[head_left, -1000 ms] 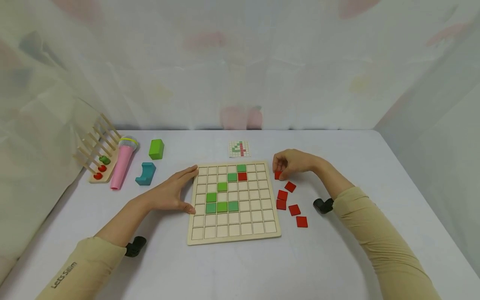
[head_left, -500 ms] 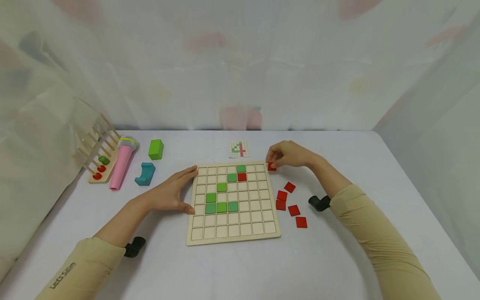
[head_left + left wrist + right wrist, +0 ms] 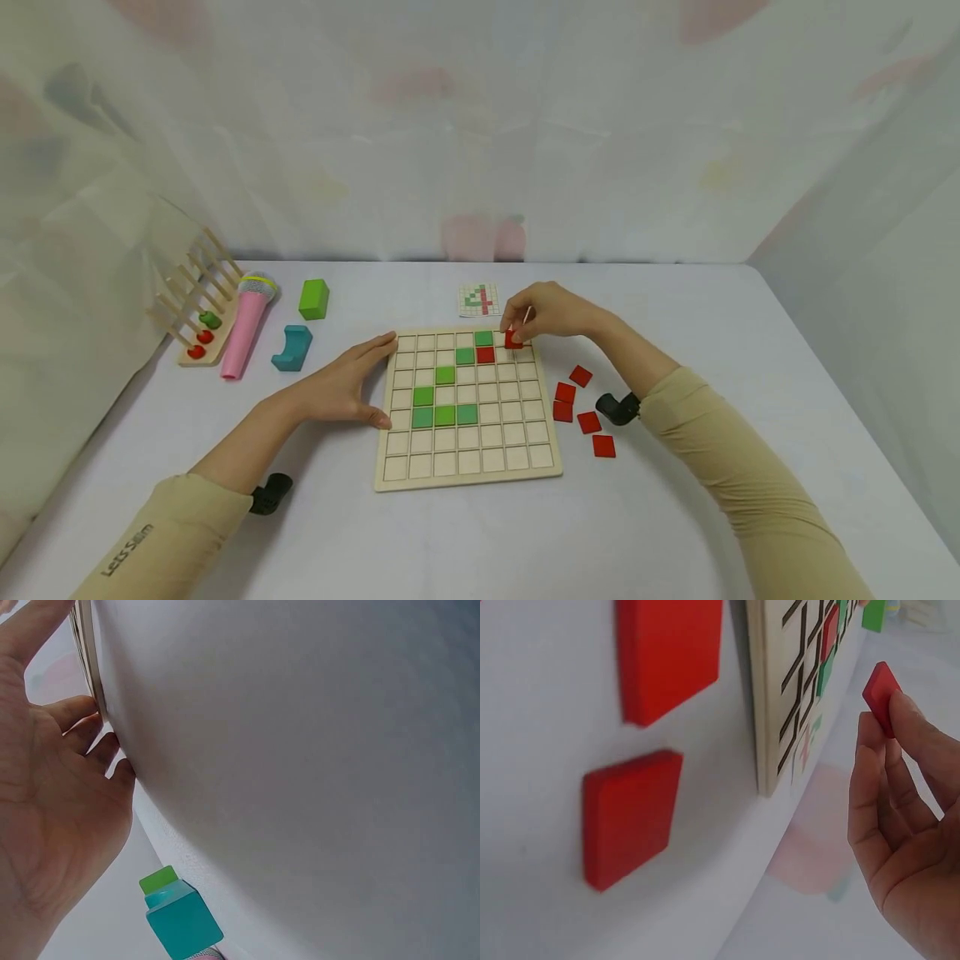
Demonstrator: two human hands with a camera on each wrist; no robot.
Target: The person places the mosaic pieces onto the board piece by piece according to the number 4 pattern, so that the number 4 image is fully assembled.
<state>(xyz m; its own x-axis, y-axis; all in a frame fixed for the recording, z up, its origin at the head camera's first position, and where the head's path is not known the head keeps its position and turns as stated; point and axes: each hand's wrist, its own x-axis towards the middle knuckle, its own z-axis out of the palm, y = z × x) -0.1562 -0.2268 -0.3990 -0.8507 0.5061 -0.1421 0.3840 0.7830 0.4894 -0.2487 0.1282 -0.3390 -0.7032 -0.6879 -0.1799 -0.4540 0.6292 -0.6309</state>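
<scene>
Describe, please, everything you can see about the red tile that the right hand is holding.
The red tile is a small flat square, plain red on every visible side, with clean edges; it looks like painted wood. The right hand pinches it between thumb and fingertips. It hangs tilted over the top rows of the wooden grid board, just right of the topmost green tile and the red tile already set in the board. In the right wrist view it seems clear of the board.

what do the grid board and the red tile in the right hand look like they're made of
Grid board: pale unpainted wood, judging by its light tan matte face and thick edge. Red tile pinched by the right hand: likely painted wood or possibly plastic, smooth solid red, thick with rounded corners.
</scene>
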